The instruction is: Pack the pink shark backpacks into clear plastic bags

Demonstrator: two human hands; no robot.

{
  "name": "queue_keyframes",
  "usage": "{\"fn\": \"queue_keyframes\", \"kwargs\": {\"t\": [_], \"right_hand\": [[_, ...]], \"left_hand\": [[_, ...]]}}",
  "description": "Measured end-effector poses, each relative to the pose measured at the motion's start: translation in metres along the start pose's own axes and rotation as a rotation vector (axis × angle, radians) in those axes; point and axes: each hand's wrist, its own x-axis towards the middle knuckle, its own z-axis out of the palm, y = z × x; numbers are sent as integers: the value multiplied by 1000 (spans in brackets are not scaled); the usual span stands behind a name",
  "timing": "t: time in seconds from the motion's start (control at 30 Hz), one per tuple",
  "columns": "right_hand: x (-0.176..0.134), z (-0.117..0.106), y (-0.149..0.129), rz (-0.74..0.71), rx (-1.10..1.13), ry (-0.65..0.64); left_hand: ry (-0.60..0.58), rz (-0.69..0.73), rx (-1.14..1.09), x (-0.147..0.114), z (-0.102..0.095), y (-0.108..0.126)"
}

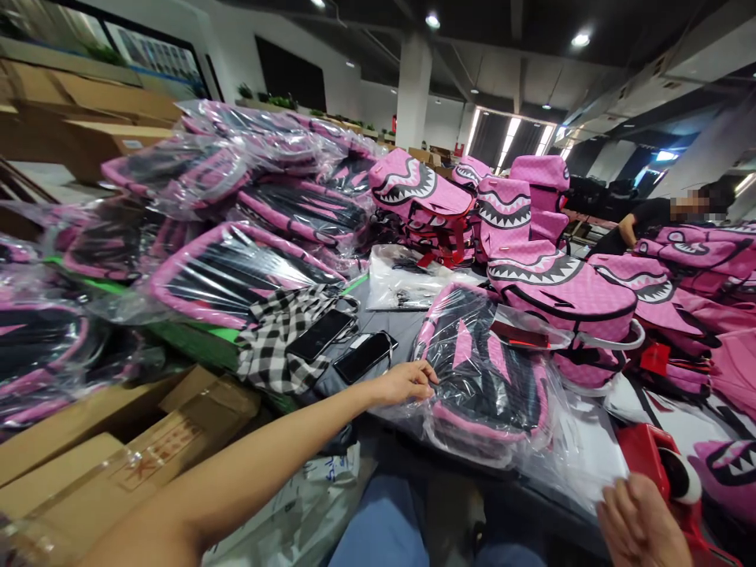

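A pink and black backpack (472, 354) lies in a clear plastic bag (558, 425) at the table's front edge, its strap side up. At the bag's left edge, my left hand (407, 383) has its fingers curled together on the plastic. My right hand (641, 520) is a closed fist at the lower right, where the bag's loose end reaches it; its fingertips are hidden. Close beside that hand stands a red tape dispenser (650, 449) with a roll of tape.
Bagged backpacks (236, 268) are piled at the left; unbagged pink shark-mouth backpacks (555, 276) are stacked at the right. Two phones (366, 354) and a checkered cloth (272, 339) lie left of my hand. Cardboard boxes (135, 465) stand lower left. Another person (650, 216) is far right.
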Motion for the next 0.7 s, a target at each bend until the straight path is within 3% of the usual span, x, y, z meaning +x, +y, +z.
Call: {"fn": "queue_keyframes", "kwargs": {"t": [0.03,0.13,0.17,0.23,0.33,0.47,0.57,0.7], "right_hand": [[6,25,-15,-80,-62,-153],[34,108,-49,-250,-470,-775],[45,135,-56,-313,-620,-913],[69,180,-61,-452,-903,-1060],[104,215,-52,-519,-1208,-1093],[129,203,-42,-448,-1329,-914],[113,185,-41,-527,-1288,-727],[73,192,-29,-631,-1251,-752]], "left_hand": [[3,0,3,0,0,0],[12,6,20,1,1,1],[13,8,26,1,1,1],[14,12,43,1,0,1],[7,15,70,1,0,0],[-7,31,81,1,0,0],[-12,37,90,1,-1,0],[-10,28,119,0,-1,0]]}}
